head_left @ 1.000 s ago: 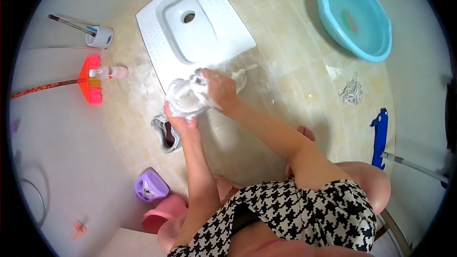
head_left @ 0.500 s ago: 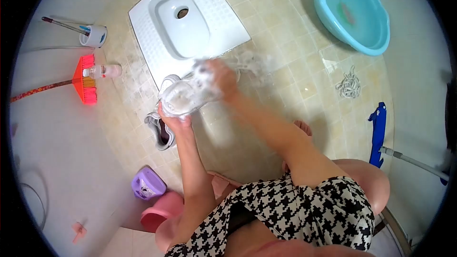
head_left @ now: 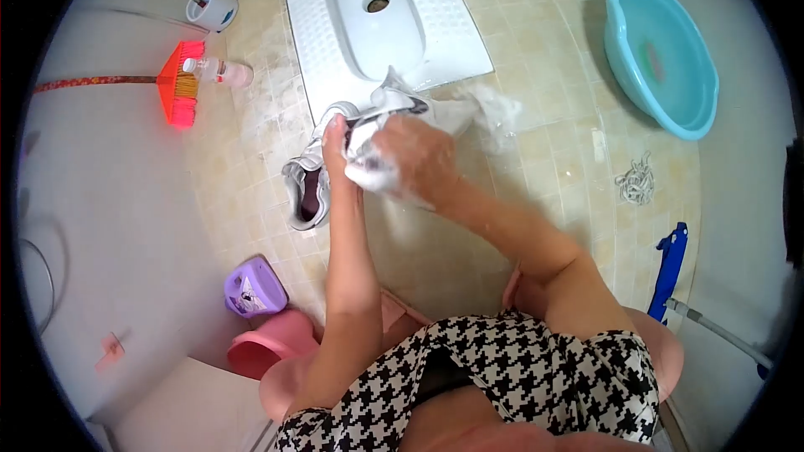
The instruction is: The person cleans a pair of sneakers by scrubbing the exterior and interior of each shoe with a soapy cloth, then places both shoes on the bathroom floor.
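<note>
A foamy white shoe is held over the floor just below the squat toilet. My left hand grips the shoe on its left side, fingers wrapped round it. On the right side my right hand is closed, blurred by motion, on a foamy white item pressed against the shoe; I cannot make out what it is. Another white-grey shoe with a dark inside stands on the tiles left of my left forearm. White suds lie on the floor to the right.
A blue basin with water is at the upper right, white laces below it. A blue-headed mop is at right. An orange broom, a bottle and a brush holder are left; a purple jug and pink bucket lower left.
The held shoe has been turned, and its dark opening now shows. My right hand has moved from the sudsy sole to the shoe's near side. The view has shifted.
</note>
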A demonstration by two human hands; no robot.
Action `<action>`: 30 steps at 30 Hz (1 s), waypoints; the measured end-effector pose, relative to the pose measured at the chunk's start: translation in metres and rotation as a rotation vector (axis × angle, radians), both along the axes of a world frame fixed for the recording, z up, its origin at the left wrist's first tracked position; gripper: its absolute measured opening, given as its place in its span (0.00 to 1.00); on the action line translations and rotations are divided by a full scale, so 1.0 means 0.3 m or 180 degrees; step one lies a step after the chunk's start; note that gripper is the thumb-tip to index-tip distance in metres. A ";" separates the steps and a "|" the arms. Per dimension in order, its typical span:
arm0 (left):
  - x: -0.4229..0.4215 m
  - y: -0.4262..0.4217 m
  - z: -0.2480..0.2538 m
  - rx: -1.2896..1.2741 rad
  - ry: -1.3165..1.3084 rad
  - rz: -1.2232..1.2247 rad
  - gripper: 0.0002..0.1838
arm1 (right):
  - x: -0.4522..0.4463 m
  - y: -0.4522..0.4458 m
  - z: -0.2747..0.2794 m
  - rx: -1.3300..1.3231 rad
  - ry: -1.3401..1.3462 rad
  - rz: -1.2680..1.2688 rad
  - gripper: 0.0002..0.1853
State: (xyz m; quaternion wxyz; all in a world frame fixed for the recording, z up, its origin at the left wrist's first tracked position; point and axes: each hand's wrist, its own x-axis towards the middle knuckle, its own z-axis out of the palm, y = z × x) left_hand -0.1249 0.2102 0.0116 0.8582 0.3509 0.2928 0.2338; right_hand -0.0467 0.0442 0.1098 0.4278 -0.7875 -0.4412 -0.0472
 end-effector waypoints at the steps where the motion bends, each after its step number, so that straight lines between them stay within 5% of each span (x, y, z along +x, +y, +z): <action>1: 0.011 -0.037 0.076 0.0448 0.0253 0.0102 0.16 | -0.018 0.004 0.024 -0.0196 0.0194 0.0163 0.18; 4: -0.005 -0.035 0.072 0.0544 0.0617 0.0377 0.15 | 0.054 -0.002 -0.238 0.0936 -0.0060 -0.0169 0.17; 7: -0.001 -0.057 0.103 0.0262 0.0472 0.0598 0.12 | 0.133 -0.081 -0.211 -0.0307 0.0084 -0.0340 0.15; 11: -0.019 -0.013 0.082 0.0777 0.0354 -0.0193 0.15 | 0.015 -0.011 -0.112 0.0249 0.0258 0.0391 0.14; 12: 0.009 -0.045 0.129 0.1505 0.0784 -0.0096 0.13 | -0.026 0.013 -0.067 0.0292 0.0133 0.0709 0.15; 15: 0.049 -0.061 0.157 0.0873 0.0818 0.0123 0.13 | -0.055 0.009 0.011 -0.0336 0.0007 0.0857 0.15; 18: 0.028 -0.010 0.119 0.0768 0.0273 -0.0263 0.09 | 0.017 -0.027 -0.210 0.0619 -0.0085 0.0268 0.18; 20: 0.019 -0.016 0.128 0.0862 0.0452 -0.0009 0.07 | 0.123 -0.090 -0.207 -0.0450 0.0218 -0.0004 0.19; 26: 0.002 0.001 0.099 0.0877 0.0378 -0.0236 0.07 | -0.037 0.022 -0.044 0.0128 -0.0170 0.0433 0.19; 30: 0.003 0.041 0.057 0.1480 0.0714 -0.0340 0.13 | 0.020 0.000 -0.155 0.0107 -0.0144 0.0045 0.12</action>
